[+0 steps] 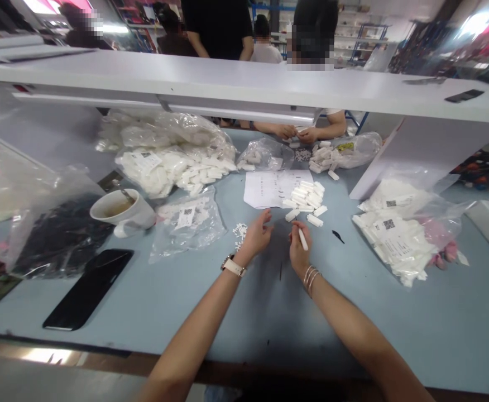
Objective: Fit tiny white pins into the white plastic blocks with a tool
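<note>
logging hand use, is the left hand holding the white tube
No, the left hand is open with no tube; the white tube sits in the right hand.

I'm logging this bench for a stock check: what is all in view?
tubes: pile, white, on the paper
paper: one sheet, white, mid-table
bits: small heap, white, near the paper
bags: several, clear with white parts, left, far and right
dark bag: one, clear with black contents, left
cup: one, white, spoon inside, left
phone: one, black, near left
scrap: one, black, right of the tubes
shelf: one, white, over the table
table: one, pale blue
co-worker's hands: two, far side, under the shelf
left hand: open, watch on wrist, beside the bits
right hand: bracelets on wrist, holds one white tube
</note>
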`<state>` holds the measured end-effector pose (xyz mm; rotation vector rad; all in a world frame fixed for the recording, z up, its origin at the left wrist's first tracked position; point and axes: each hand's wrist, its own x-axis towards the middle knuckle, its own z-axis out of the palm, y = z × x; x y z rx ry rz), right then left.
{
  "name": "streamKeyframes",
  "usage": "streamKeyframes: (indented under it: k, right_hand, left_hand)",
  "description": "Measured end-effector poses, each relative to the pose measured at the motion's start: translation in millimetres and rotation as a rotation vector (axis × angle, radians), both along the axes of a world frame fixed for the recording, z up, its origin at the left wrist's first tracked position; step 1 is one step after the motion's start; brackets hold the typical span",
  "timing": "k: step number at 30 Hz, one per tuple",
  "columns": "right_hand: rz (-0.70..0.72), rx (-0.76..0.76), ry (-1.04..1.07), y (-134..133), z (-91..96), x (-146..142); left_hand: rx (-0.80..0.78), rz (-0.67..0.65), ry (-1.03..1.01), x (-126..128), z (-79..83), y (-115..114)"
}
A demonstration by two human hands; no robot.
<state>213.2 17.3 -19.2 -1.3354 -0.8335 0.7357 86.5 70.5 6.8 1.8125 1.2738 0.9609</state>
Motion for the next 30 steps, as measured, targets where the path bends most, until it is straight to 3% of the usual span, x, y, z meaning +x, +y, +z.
streamKeyframes:
  k: [2, 7, 13, 17, 19, 21, 23, 26, 30]
  right_hand:
    - [0.039, 0.058, -0.199, -4, -0.5, -2]
    - [0.204, 0.197, -0.655, -12, 3.4, -9]
    - [0.489, 0.073, -1.029, -7, 23.0, -7]
    - [0.491, 0.002, -1.236, -1, 33.0, -7]
    - [0.574, 0.035, -1.276, 7, 37.6, -6]
    - [0.657, 0.080, -1.252, 25, 44.7, -1]
    - [0.560, 0.093, -1.195, 56, 55.6, 5]
    - [0.313, -0.004, -1.121, 118, 75.4, 9]
    - [0.291, -0.090, -1.261, 191, 91.3, -9]
  left_hand:
    - [-0.022, 0.045, 0.015, -8, 7.4, -8]
    - [-0.270, -0.085, -0.055, -17, 13.8, -43]
    - [-0.554, -0.166, -0.360, -9, 0.6, -66]
    - [-0.622, -0.190, -0.484, -10, -1.3, -63]
    - [-0.620, -0.187, -0.495, -11, -1.3, -63]
    - [-0.604, -0.162, -0.500, -12, -0.9, -63]
    - [-0.577, -0.109, -0.508, -12, -0.3, -66]
    - [-0.520, -0.019, -0.510, -10, -1.3, -70]
    - [-0.427, 0.009, -0.517, -6, -7.2, -75]
